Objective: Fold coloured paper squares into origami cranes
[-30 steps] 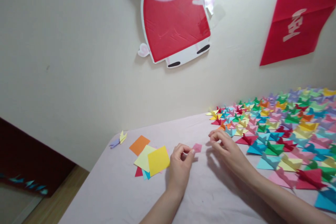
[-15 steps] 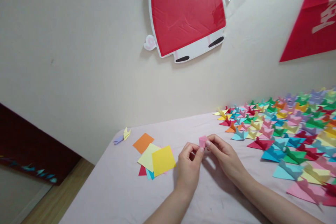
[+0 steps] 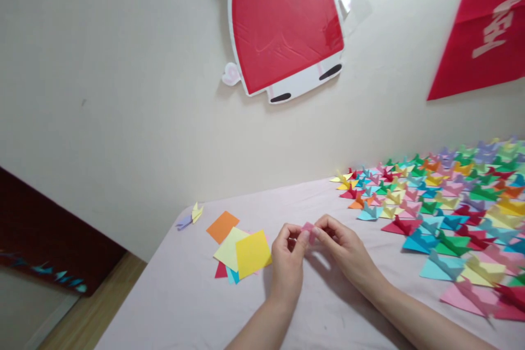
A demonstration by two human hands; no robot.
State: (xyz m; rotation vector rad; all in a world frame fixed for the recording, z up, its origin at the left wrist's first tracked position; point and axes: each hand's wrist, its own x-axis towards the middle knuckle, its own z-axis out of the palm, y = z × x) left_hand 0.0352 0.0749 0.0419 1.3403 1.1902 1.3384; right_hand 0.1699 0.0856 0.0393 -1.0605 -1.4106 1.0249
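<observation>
A small folded piece of pink paper (image 3: 308, 228) is held up between both hands, above the pale cloth-covered table (image 3: 172, 295). My left hand (image 3: 289, 249) pinches its left side with thumb and fingers. On the other side, my right hand (image 3: 336, 240) grips the paper's edge with thumb and forefinger. Fingertips cover much of the paper, so its exact fold is hard to make out. Left of my left hand lies a loose pile of square sheets, with a yellow sheet (image 3: 253, 254) on top and an orange sheet (image 3: 222, 227) at the back.
Many rows of colourful folded paper cranes (image 3: 451, 221) fill the table's right side. Two slim folded papers, one yellow (image 3: 197, 213) and one purple (image 3: 184, 222), lie at the far left corner. Behind the table rises a wall (image 3: 164, 93) with a red cartoon cutout (image 3: 287, 27).
The pink paper has turned and now shows a pointed top instead of a flat-topped shape. Both hands stay on it, fingertips closer together. The whole view has shifted slightly.
</observation>
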